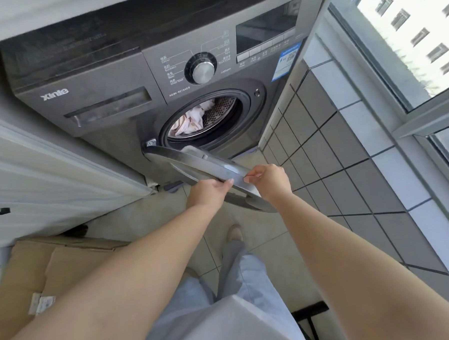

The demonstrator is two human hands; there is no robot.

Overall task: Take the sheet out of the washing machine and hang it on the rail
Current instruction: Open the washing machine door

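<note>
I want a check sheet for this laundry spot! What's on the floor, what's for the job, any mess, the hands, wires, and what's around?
Surface: pale tiled floor, bare by the machine.
Job's things: washing machine with door open; sheet bunched inside the drum. Rail: nothing seen.
Clutter: cardboard box on the left.
Hands: left hand and right hand both hold the door's edge.
Cables: nothing seen.
Surroundings: window on the right.

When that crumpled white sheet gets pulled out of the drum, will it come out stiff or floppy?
Probably floppy: the crumpled white sheet lies in soft folds inside the grey washing machine's drum. Likely heavy for its size if damp, though wetness isn't visible. It may drag over the open round door below.
</note>
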